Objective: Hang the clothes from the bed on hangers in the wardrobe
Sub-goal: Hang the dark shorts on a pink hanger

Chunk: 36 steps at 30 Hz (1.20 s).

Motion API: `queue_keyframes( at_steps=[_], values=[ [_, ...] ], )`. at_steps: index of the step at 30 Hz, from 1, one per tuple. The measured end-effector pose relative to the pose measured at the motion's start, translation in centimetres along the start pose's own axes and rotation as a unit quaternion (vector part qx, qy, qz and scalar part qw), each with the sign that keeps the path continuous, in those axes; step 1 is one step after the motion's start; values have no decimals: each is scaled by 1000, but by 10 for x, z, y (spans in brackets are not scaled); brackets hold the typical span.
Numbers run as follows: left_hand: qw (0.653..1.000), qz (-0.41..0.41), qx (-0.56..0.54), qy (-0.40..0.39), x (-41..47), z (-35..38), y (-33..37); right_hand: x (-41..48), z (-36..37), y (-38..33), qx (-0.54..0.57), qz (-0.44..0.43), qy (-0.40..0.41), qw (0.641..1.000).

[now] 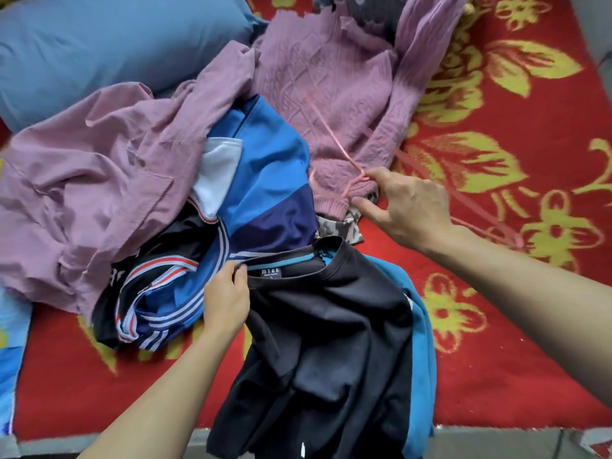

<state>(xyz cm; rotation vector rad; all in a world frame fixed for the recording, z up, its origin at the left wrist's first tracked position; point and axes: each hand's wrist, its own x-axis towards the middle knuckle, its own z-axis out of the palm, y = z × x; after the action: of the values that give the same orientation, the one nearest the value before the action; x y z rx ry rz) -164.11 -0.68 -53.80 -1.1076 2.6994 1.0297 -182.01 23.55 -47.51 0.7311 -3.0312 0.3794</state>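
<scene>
Looking down at the bed, we see our left hand (225,303) gripping the black T-shirt (331,326) at its collar, fingers curled over the neckband just beside the white-lettered label (270,272). The shirt hangs crumpled from that grip toward the near edge of the bed. A bright blue garment (422,326) lies under its right side.

Our right hand (407,207) is well apart from the left, stretched out over the lower hem of the pink knitted sweater (331,77). Thumb and forefinger are spread, with the forefinger tip touching the pink hanger (334,140) where its thin bars meet. The hanger is streaked with blur, so we cannot tell whether the hand actually holds it or only touches it. One bar lies slantwise across the sweater; another streak runs past the wrist.

The rest of the clothes sit in a loose heap on the red blanket (496,309) with yellow flowers. A pink corduroy shirt (99,167) sprawls at the left, and a blue panelled jersey (265,160) lies in the middle between it and the sweater. A dark striped garment (159,293) is bunched just left of our left hand. A scrap of camouflage-patterned cloth (341,226) peeks out from under the sweater's hem, near our right thumb.

A blue pillow (99,44) fills the far left corner, and a grey plush toy (374,8) rests at the sweater's top — only partly in view.
</scene>
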Motion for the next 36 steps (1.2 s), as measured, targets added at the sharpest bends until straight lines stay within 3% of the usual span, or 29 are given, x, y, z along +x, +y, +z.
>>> queue_keyframes(
  at_steps=[5, 16, 20, 25, 29, 32, 36],
  values=[
    [1000, -24, 0, -6, 2, 2, -5, -2, 0, 9, 3, 63, 11, 998],
    [999, -43, -4, -3, 3, 4, -6, 11, -26, 29, 119, 8, 67, 991],
    [1000, -7, -20, 10, 1, 4, 0, 11, -21, 22, 114, -14, 35, 993],
    [994, 98, -37, 11, -9, 7, 16, 3, 6, -5, 143, -33, -19, 989],
    [985, 144, -92, 3, -19, 9, 33, -23, 48, -42, 181, -43, -121, 975],
    [986, 119, -111, -29, -24, 1, 24, -37, 65, -53, 219, 31, -152, 963],
    [989, -4, -146, -8, -12, -23, 0, -34, 59, -36, 310, 169, -112, 929]
  ],
)
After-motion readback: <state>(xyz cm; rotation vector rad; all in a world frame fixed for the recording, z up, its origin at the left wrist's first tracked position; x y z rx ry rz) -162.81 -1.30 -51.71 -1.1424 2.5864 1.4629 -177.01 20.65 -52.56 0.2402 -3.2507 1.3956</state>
